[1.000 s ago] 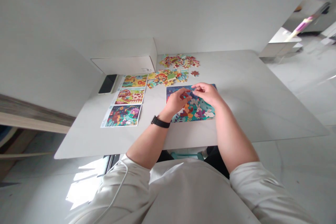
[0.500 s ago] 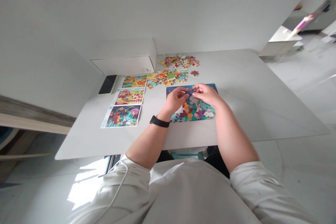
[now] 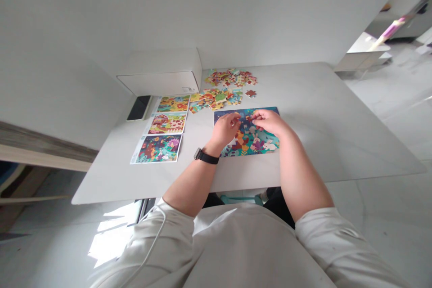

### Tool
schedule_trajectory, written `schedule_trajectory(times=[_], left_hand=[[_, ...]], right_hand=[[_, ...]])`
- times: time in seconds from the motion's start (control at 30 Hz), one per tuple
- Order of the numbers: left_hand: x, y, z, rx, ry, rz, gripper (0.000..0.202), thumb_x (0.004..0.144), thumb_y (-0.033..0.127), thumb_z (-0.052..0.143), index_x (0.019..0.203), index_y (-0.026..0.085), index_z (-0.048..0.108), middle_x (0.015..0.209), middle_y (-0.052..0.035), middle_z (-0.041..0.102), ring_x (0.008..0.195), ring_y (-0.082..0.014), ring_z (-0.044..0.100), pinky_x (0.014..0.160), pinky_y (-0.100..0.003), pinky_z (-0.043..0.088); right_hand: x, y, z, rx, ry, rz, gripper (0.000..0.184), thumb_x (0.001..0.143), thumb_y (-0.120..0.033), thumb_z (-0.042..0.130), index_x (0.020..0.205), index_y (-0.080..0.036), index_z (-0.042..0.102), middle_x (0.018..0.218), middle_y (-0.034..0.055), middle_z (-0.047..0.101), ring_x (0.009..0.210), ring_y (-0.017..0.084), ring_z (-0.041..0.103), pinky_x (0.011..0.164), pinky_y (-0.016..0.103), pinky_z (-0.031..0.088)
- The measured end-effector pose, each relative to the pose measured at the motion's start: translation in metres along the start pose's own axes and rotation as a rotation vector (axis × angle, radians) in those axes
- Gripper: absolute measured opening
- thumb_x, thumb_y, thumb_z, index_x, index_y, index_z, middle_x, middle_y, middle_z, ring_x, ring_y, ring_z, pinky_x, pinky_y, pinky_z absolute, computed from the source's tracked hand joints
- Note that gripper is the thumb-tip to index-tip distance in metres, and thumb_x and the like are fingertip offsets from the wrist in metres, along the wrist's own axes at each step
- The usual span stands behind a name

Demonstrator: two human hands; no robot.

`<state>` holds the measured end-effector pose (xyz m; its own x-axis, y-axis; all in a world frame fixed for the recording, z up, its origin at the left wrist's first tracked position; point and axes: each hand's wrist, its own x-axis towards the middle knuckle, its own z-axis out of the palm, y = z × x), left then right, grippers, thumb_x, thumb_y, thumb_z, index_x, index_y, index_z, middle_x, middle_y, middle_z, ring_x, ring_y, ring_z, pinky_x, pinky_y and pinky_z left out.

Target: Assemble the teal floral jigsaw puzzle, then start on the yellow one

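A colourful jigsaw puzzle (image 3: 259,144) with rabbits and flowers lies flat on the white table (image 3: 320,121) in front of me. My left hand (image 3: 227,128), with a black watch on its wrist, rests on the puzzle's left part, fingers curled. My right hand (image 3: 270,121) sits over the puzzle's upper middle, fingertips pinched on a small dark puzzle piece (image 3: 249,119) that touches the puzzle surface. The two hands' fingertips are close together.
Two heaps of loose puzzle pieces (image 3: 216,98) lie beyond the puzzle, with a single brown piece (image 3: 250,93) beside them. Three picture cards (image 3: 165,123) lie in a column at the left. A black phone (image 3: 138,108) and a white box (image 3: 162,74) stand at the back left.
My hands have separated slightly and lowered onto the puzzle. The small piece held between both hands earlier is now under my right fingertips.
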<state>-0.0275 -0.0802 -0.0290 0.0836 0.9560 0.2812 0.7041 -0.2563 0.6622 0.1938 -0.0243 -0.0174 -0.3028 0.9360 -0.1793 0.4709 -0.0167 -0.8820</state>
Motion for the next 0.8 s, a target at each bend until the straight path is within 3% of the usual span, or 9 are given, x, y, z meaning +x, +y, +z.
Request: schedule_trajectory(times=[0.1, 0.27, 0.43, 0.63, 0.8], left_hand=[[0.0, 0.001, -0.001, 0.119, -0.016, 0.049, 0.025, 0.094, 0.021, 0.073, 0.118, 0.022, 0.08, 0.121, -0.0099, 0.079, 0.116, -0.028, 0.072, 0.11, -0.043, 0.054], [-0.005, 0.002, 0.002, 0.215, -0.06, 0.049, 0.035, 0.091, 0.028, 0.078, 0.126, 0.026, 0.079, 0.134, -0.0098, 0.074, 0.126, -0.0309, 0.067, 0.116, -0.048, 0.051], [-0.008, 0.005, 0.002, 0.265, -0.115, 0.035, 0.038, 0.091, 0.033, 0.081, 0.129, 0.03, 0.079, 0.142, -0.009, 0.069, 0.133, -0.0321, 0.064, 0.12, -0.049, 0.048], [-0.01, 0.006, 0.003, 0.317, -0.157, 0.054, 0.04, 0.091, 0.035, 0.081, 0.131, 0.032, 0.08, 0.147, -0.008, 0.068, 0.138, -0.033, 0.063, 0.124, -0.049, 0.047], [-0.009, 0.001, 0.004, 0.293, -0.211, 0.143, 0.039, 0.092, 0.036, 0.081, 0.131, 0.031, 0.081, 0.154, -0.007, 0.067, 0.142, -0.0329, 0.061, 0.127, -0.051, 0.044]], right_hand=[[0.003, 0.004, 0.002, -0.105, 0.006, 0.029, 0.011, 0.092, -0.021, 0.076, 0.102, -0.021, 0.074, 0.088, 0.0021, 0.079, 0.07, 0.015, 0.071, 0.064, 0.024, 0.054], [0.005, 0.009, 0.004, -0.286, 0.006, 0.045, 0.015, 0.094, -0.022, 0.074, 0.108, -0.022, 0.079, 0.09, 0.0025, 0.082, 0.075, 0.016, 0.075, 0.072, 0.026, 0.057], [-0.001, 0.002, 0.005, -0.43, 0.035, 0.055, 0.018, 0.094, -0.024, 0.074, 0.111, -0.024, 0.081, 0.09, 0.0016, 0.084, 0.079, 0.017, 0.077, 0.078, 0.027, 0.057], [-0.008, -0.012, 0.008, -0.632, 0.097, 0.026, 0.014, 0.094, -0.028, 0.078, 0.106, -0.028, 0.084, 0.105, 0.0017, 0.086, 0.103, 0.021, 0.08, 0.094, 0.03, 0.057], [-0.008, -0.014, 0.009, -0.635, 0.067, 0.024, 0.018, 0.096, -0.027, 0.076, 0.112, -0.028, 0.084, 0.11, 0.0023, 0.086, 0.103, 0.02, 0.08, 0.092, 0.029, 0.057]])
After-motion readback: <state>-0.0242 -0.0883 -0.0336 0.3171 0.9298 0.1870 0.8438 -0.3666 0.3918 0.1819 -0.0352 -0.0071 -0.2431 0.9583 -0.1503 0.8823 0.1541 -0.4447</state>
